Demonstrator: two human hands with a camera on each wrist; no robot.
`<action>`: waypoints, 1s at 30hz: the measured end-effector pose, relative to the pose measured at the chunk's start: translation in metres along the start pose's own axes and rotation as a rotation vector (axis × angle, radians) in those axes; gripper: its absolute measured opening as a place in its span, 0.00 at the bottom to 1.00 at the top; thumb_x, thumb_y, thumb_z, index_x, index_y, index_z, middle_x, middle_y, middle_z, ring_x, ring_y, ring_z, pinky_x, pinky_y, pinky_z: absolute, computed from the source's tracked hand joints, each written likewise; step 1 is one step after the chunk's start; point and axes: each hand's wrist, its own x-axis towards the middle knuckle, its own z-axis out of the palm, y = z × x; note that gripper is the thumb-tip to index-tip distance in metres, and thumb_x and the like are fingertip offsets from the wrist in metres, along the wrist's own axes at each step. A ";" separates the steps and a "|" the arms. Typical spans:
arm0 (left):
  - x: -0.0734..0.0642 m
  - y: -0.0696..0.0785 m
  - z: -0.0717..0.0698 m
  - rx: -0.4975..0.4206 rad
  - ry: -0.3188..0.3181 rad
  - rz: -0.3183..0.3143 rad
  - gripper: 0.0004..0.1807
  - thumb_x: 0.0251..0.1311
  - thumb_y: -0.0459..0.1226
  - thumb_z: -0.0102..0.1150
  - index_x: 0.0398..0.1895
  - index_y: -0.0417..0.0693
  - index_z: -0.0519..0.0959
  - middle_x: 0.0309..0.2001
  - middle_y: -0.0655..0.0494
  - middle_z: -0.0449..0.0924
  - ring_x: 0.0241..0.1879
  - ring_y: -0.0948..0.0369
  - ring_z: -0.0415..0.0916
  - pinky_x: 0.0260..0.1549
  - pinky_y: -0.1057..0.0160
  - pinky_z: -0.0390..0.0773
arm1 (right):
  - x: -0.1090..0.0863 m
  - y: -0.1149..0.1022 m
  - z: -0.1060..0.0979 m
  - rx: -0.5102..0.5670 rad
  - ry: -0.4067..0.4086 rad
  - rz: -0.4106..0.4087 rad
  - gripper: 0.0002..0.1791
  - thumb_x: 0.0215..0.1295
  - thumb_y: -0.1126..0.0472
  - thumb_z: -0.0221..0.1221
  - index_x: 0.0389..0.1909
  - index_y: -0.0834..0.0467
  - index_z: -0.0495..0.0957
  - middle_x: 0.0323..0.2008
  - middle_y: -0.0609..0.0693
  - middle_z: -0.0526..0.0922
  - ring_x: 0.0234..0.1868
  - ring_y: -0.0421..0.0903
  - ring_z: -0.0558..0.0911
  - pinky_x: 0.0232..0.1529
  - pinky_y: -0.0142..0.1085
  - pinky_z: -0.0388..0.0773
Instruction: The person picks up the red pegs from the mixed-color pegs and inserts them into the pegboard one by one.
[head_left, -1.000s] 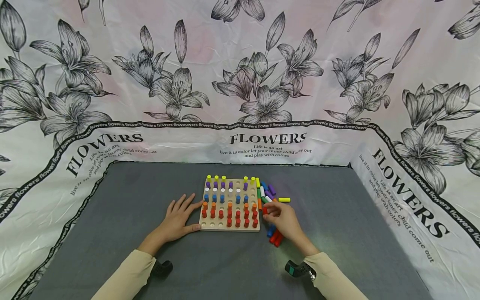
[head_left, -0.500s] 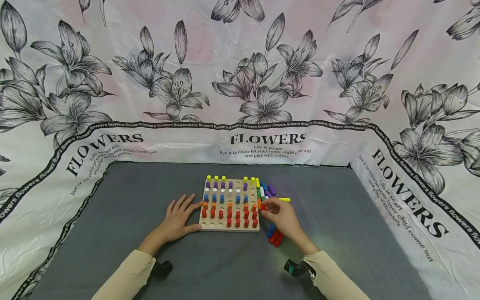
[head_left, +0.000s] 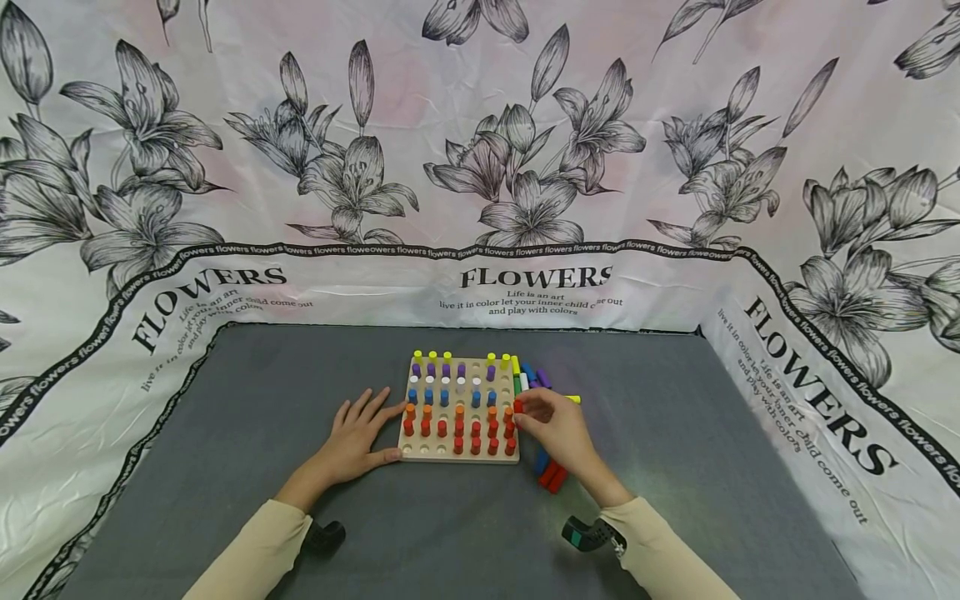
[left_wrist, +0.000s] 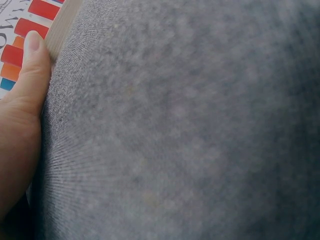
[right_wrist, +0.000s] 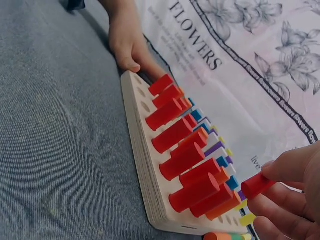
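Note:
A pale wooden pegboard (head_left: 420,457) stands on the grey table, set with rows of yellow, purple, white, blue, orange and red pegs. My right hand (head_left: 558,427) pinches a red peg (right_wrist: 257,185) between thumb and fingers, just above the board's right edge. At the board's left side, my left hand (head_left: 356,442) lies flat with fingers spread; its thumb (left_wrist: 34,65) and index finger touch the board's edge. In the near row, red pegs (right_wrist: 195,192) stand upright at the right, and bare holes (head_left: 424,451) show at the left.
Loose pegs lie along the board's right side, partly hidden by my right hand: a purple one (head_left: 543,379), a yellow one (head_left: 574,399), a blue one (head_left: 542,461) and red ones (head_left: 553,477). A flower-printed cloth (head_left: 360,287) borders the grey table (head_left: 300,358).
My right hand has carried the red peg left and slightly away from me, from the loose pegs to the board's right edge. The left hand has stayed in place.

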 end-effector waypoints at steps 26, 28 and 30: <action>-0.001 -0.001 0.001 -0.007 0.054 0.041 0.43 0.57 0.60 0.62 0.74 0.56 0.65 0.76 0.38 0.55 0.74 0.32 0.49 0.65 0.25 0.47 | 0.002 -0.025 0.023 0.058 -0.077 -0.130 0.14 0.60 0.65 0.68 0.47 0.55 0.84 0.38 0.51 0.89 0.37 0.43 0.86 0.38 0.29 0.81; -0.001 -0.003 0.003 -0.018 0.074 0.066 0.43 0.58 0.63 0.59 0.74 0.57 0.64 0.76 0.37 0.56 0.74 0.31 0.50 0.64 0.24 0.46 | 0.003 -0.026 0.025 0.062 -0.100 -0.141 0.14 0.61 0.65 0.67 0.48 0.55 0.83 0.39 0.50 0.89 0.37 0.42 0.86 0.38 0.29 0.81; -0.001 -0.004 0.004 -0.025 0.091 0.080 0.43 0.58 0.65 0.57 0.73 0.57 0.65 0.75 0.36 0.57 0.73 0.30 0.51 0.63 0.24 0.47 | 0.003 -0.026 0.028 0.065 -0.117 -0.146 0.14 0.61 0.64 0.67 0.48 0.55 0.83 0.39 0.50 0.89 0.37 0.42 0.86 0.39 0.29 0.81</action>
